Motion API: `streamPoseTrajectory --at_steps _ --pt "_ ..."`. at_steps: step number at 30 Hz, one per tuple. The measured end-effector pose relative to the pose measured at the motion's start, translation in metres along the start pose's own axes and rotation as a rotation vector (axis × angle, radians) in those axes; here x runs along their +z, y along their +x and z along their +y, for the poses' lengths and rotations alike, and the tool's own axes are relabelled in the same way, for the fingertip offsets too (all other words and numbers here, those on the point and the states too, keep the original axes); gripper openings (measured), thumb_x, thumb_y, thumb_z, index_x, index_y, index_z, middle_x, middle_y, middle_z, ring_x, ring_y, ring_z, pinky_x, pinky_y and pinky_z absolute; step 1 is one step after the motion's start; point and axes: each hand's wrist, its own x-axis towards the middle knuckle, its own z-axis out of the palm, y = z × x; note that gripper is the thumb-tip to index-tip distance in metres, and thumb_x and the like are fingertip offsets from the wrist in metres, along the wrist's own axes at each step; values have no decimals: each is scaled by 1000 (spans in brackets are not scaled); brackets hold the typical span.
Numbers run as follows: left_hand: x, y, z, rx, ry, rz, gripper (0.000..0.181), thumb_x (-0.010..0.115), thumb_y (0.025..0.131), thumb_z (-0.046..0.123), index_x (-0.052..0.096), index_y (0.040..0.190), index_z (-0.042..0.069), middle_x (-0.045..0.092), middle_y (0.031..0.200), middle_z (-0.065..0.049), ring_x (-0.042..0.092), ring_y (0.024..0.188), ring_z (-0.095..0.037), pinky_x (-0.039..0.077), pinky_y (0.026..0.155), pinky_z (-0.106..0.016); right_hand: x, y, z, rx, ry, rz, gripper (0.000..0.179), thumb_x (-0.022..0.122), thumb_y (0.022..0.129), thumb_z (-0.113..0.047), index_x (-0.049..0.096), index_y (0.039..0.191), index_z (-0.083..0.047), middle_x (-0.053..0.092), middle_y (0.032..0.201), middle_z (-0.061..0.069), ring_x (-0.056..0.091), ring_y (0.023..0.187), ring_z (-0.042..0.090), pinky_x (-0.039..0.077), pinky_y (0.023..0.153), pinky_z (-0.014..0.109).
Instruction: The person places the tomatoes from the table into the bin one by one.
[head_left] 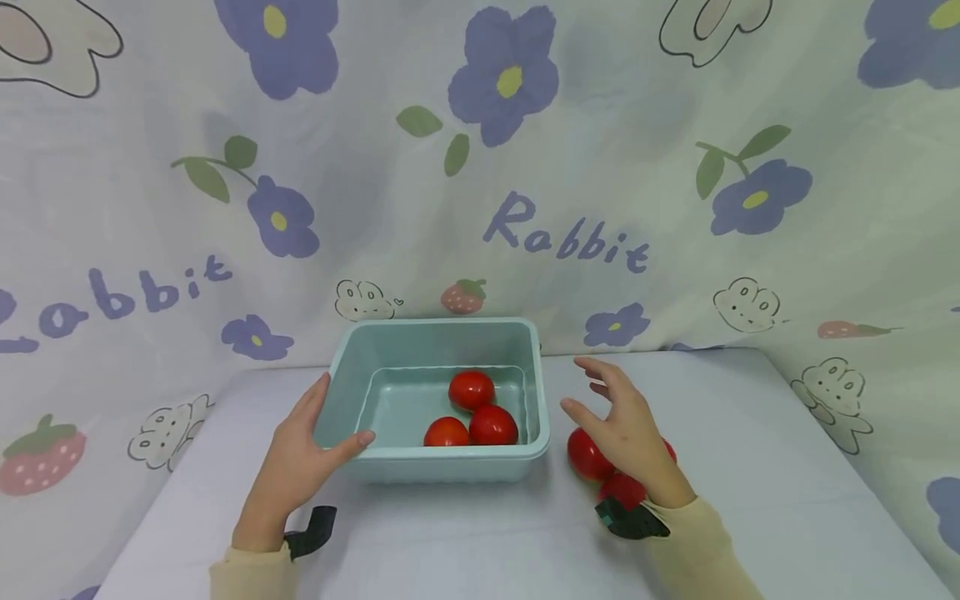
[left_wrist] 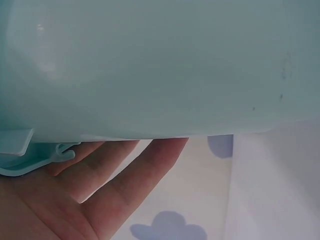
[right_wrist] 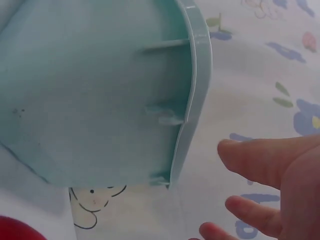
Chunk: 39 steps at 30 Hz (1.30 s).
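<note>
A light blue-green plastic bin (head_left: 442,467) is on the white table, with three red tomatoes (head_left: 492,425) visible inside, toward its right. My left hand (head_left: 300,458) holds the bin's front left corner, the thumb over the rim and the fingers along the outer left wall. In the left wrist view those fingers (left_wrist: 125,195) partly disappear behind the bin. Beside the bin's right wall, my right hand (head_left: 626,429) hovers with fingers spread, apart from the bin and holding nothing. Below it are several red tomatoes (head_left: 587,455), partly covered by the hand and wrist.
A white cloth backdrop (head_left: 420,225) printed with flowers and rabbits hangs behind the table. White table surface (head_left: 765,467) extends right of the tomatoes. A dark strap piece (head_left: 311,533) sticks out at each wrist.
</note>
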Motion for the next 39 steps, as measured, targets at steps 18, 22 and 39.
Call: streamPoseTrajectory --at_steps 18,22,39 --pt "-3 1 5 -4 -6 -7 100 71 78 46 11 149 10 20 152 -13 26 133 -39 31 95 -65 -7 -7 14 222 -122 -229 69 75 77 -32 42 136 -18 42 136 9 49 113 35 51 84 46" --pt "-3 0 6 -6 -11 -12 100 70 78 46 10 149 8 18 152 -13 23 134 -39 29 97 -64 -7 -7 21 192 -176 -274 71 76 76 -31 42 136 -12 43 135 12 50 110 35 49 86 48" --pt "0 0 1 -2 -13 -10 99 71 79 44 9 150 14 18 152 -12 21 136 -38 28 97 -65 0 -10 28 253 -352 -425 82 85 62 -28 47 134 -14 50 127 12 48 108 28 52 76 49"
